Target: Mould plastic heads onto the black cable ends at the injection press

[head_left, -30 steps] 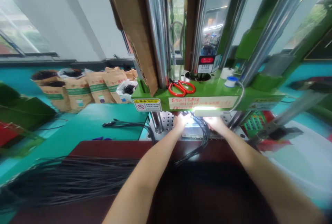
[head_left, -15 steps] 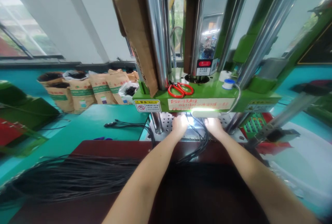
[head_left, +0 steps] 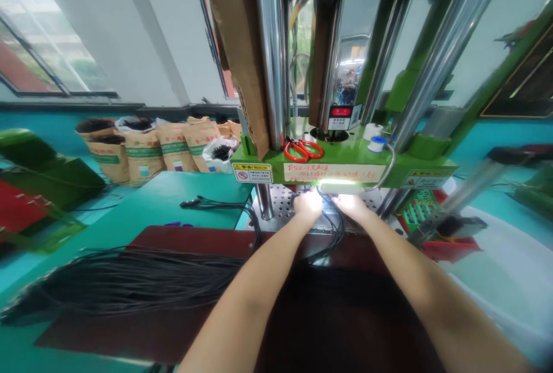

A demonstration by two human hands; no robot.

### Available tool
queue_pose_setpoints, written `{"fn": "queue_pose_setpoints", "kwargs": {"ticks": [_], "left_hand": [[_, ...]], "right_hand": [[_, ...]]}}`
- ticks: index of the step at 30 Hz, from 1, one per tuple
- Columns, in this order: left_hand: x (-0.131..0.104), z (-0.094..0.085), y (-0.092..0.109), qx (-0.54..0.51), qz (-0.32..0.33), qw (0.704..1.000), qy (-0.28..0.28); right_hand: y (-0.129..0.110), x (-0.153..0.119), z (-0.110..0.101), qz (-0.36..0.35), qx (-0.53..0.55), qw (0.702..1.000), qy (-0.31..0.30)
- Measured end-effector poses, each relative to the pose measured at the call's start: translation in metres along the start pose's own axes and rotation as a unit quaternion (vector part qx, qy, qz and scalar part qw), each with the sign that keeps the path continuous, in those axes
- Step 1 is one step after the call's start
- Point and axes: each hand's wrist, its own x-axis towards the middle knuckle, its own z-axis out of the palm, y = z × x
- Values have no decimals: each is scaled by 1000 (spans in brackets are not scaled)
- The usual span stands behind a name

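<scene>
Both hands are inside the green press (head_left: 276, 174), under its lit lamp (head_left: 342, 187). My left hand (head_left: 309, 204) is closed at the left of the lit mould area; what its fingers hold is hidden. My right hand (head_left: 351, 207) reaches in from the right, its fingertips by the black cables (head_left: 334, 234), washed out by the glare. These cables hang from between the hands over the front edge of the perforated metal plate (head_left: 280, 203). A large bundle of black cables (head_left: 142, 281) lies on the dark red board (head_left: 173, 237) at the left.
Red-handled scissors (head_left: 303, 151) and a blue-rimmed spool (head_left: 377, 143) rest on the press. A few cables (head_left: 207, 203) lie on the green table (head_left: 173, 188). Paper sacks (head_left: 144, 151) stand behind. A button panel (head_left: 420, 211) and a white tub (head_left: 510, 257) are at the right.
The view has shifted slightly. My left hand has moved a little right, closer to my right hand, and the gap between them is narrower.
</scene>
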Motion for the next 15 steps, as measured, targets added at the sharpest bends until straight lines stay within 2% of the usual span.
{"fn": "queue_pose_setpoints", "kwargs": {"ticks": [9,15], "left_hand": [[7,10,-8,-10,-6,1000,17],[6,10,-2,-7,7,999,51]], "right_hand": [[-8,7,10,21,-12,1000,3],[-7,8,8,-12,7,1000,22]]}}
